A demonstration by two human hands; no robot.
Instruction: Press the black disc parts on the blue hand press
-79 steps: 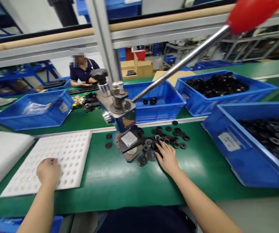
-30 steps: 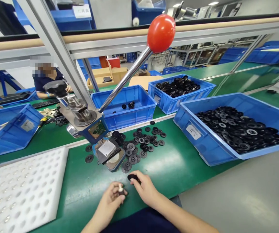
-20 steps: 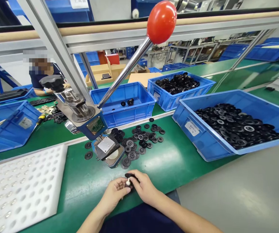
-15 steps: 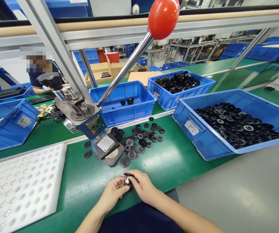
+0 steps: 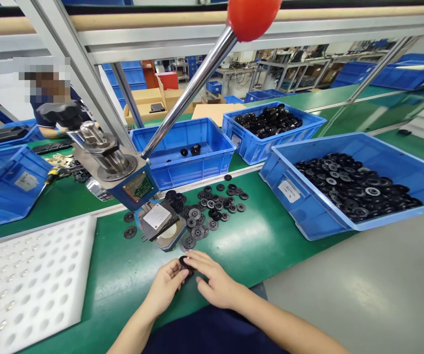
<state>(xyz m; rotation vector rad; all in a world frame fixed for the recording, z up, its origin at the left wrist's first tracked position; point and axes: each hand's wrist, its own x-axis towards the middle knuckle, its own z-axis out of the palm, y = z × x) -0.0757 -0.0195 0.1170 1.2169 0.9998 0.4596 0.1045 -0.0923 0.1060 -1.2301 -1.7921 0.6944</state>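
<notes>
My left hand and my right hand meet at the near edge of the green bench. Between their fingertips they pinch one small black disc. Just beyond them stands a hand press with a blue body, a grey base plate and a long steel lever ending in a red ball knob. A pile of loose black discs lies to the right of the press base.
A white foam tray with holes lies at the left. Blue bins stand behind and to the right: one nearly bare, two holding black parts. Another person sits at the far left across the belt.
My hands came together at the bench edge; the small white pin seen between them is now hidden, and they have lifted the disc slightly toward the press. The view shifted down.
</notes>
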